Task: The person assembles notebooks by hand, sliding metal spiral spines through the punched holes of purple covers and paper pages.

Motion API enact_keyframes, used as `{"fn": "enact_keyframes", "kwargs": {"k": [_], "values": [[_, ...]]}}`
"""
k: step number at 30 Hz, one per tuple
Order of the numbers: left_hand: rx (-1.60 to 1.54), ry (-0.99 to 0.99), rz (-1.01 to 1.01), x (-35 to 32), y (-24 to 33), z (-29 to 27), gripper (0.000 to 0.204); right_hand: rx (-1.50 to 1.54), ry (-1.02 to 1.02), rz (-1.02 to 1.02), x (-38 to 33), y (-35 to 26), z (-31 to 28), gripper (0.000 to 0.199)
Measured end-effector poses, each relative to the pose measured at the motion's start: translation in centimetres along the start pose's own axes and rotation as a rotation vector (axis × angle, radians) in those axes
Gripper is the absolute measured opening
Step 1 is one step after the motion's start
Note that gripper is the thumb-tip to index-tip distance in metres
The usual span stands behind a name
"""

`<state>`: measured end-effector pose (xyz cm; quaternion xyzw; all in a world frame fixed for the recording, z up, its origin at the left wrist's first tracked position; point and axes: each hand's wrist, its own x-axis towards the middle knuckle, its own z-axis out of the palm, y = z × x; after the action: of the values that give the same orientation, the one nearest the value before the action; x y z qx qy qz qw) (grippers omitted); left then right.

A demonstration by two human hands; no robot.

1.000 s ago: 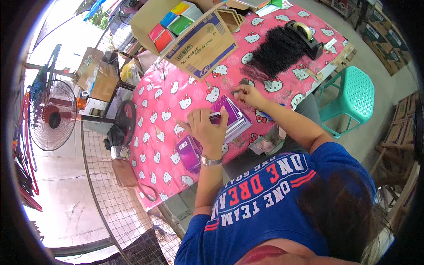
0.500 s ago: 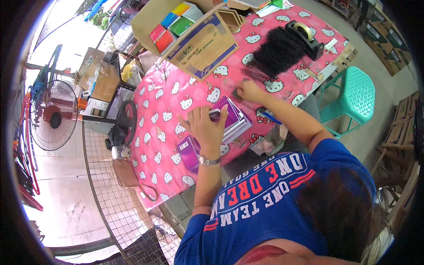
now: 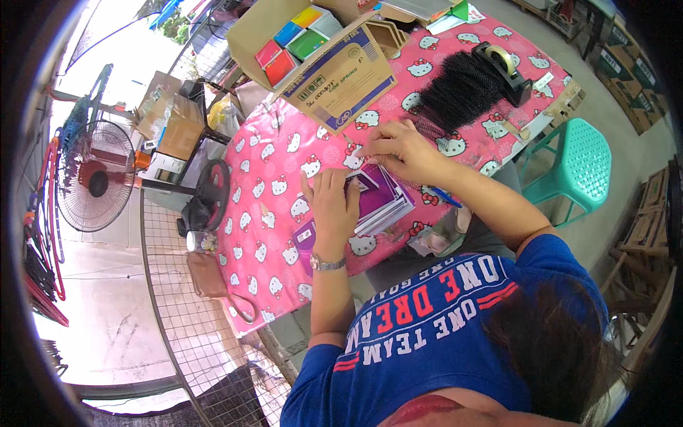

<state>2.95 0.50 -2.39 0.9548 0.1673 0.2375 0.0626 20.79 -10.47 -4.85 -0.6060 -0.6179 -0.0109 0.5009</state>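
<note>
A stack of purple notebooks, with white page edges facing me, lies on the pink patterned table. My left hand rests over the stack's left side, fingers stretched out and the thumb on the top cover. At the far edge of the stack is my right hand, thumb and fingers drawn together in a pinch. Whatever is between those fingertips is too small to make out. Another purple notebook shows partly, beside my left wrist. Just right of the stack lies a blue pen.
A pile of black spiral binding coils lies at the far right beside a tape dispenser. Behind the notebooks stands an open cardboard box holding colourful packs. A green stool is to the right; a brown pouch lies at the left.
My right hand has moved from beyond the stack's right side to its far edge, nearer my left hand, and its fist has become a pinch. The left fingers have flattened onto the stack.
</note>
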Motion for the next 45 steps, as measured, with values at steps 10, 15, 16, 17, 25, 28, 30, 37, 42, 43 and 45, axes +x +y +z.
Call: {"fn": "enact_keyframes", "kwargs": {"k": [10, 15, 16, 17, 25, 28, 30, 37, 42, 43, 45], "values": [[0.04, -0.002, -0.01, -0.5, 1.0, -0.6, 0.02, 0.104, -0.229, 0.096, -0.6, -0.9, -0.4, 0.023], [0.056, -0.006, -0.009, -0.7, 0.9, -0.7, 0.02, -0.068, -0.329, -0.025, 0.2, -3.0, -2.2, 0.027], [0.054, -0.016, -0.01, -0.6, 0.9, -0.7, 0.02, 0.041, -0.391, 0.001, 0.5, -2.2, -2.1, 0.029], [0.053, -0.015, -0.006, -0.6, 1.0, -0.8, 0.02, 0.151, -0.452, 0.026, 0.6, -1.7, -1.9, 0.031], [0.054, -0.038, -0.022, 0.0, 2.6, -1.0, 0.03, -0.032, -0.443, 0.171, 2.0, -5.0, -3.8, 0.035], [0.072, -0.076, -0.044, -0.2, 2.4, -0.8, 0.029, -0.106, -0.465, 0.094, 1.5, -4.7, -3.5, 0.035], [0.027, -0.065, -0.05, -0.4, 2.1, -0.9, 0.028, -0.138, -0.33, -0.098, 1.2, -3.2, -2.5, 0.034], [-0.051, -0.071, -0.018, -0.3, 0.7, 0.1, 0.018, -0.525, -0.743, 0.098, -4.0, 16.4, 6.7, 0.028], [0.153, 0.111, -0.067, -1.6, 1.2, -0.5, 0.022, -0.424, -0.406, 0.061, -3.8, 14.7, 7.1, 0.02], [0.268, 0.181, -0.077, -1.5, 1.1, -0.5, 0.026, -0.24, -0.425, 0.225, -2.1, 13.7, 5.6, 0.024], [0.157, 0.192, -0.064, -1.3, 0.3, -0.2, 0.029, 0.542, -0.341, 0.421, 1.0, 10.5, 2.2, 0.032]]}}
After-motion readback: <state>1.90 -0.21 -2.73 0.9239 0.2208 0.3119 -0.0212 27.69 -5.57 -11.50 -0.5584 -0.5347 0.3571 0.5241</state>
